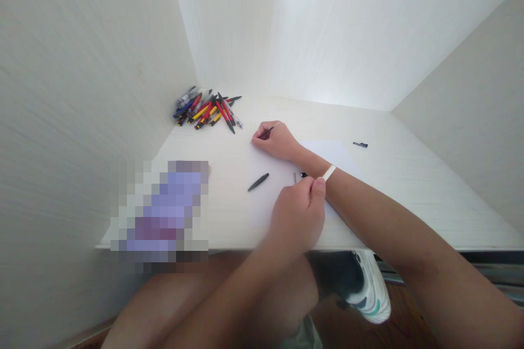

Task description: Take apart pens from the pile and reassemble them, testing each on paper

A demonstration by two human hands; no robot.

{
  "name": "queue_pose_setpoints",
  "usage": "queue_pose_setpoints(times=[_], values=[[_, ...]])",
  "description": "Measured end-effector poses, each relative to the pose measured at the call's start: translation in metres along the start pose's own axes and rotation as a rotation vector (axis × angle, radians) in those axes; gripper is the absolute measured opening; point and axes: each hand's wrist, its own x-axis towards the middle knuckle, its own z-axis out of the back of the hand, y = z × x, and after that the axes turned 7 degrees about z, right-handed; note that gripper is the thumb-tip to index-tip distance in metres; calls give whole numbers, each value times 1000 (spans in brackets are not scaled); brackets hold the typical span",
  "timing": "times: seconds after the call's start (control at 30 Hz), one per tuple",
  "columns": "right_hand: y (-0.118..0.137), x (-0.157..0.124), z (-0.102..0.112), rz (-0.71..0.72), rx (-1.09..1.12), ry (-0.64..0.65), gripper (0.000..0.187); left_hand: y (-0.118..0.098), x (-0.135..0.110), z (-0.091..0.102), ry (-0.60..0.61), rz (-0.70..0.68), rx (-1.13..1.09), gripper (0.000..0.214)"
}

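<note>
My right hand (275, 139) pinches a thin dark pen refill (268, 132), its tip close to the white paper's upper left corner. The paper (262, 207) lies under both hands. My left hand (301, 210) is curled closed over the paper, beside my right forearm; what it holds, if anything, is hidden. A white band (329, 173) crosses the right forearm at the left thumb. Just beyond the left fingers are a small black piece (303, 175) and a small grey spring-like piece (295, 178). One black pen barrel part (257, 182) rests on the paper.
Many red, yellow, blue and clear pens (208, 110) are heaped in the back left corner. A small black clip-like part (361, 145) lies to the right. Pale panels (286, 27) enclose the desk (409, 185). A pixelated purple object (167, 204) is at the left front.
</note>
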Motion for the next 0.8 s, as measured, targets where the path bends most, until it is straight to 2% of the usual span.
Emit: queue_pose_setpoints(times=[0.4,0.8], values=[[-5,1,3,2,31,31,5,-1,-2,1,12,-1,8,45],[-4,-1,5,-42,49,-46,7,1,-1,1,3,-11,0,44]])
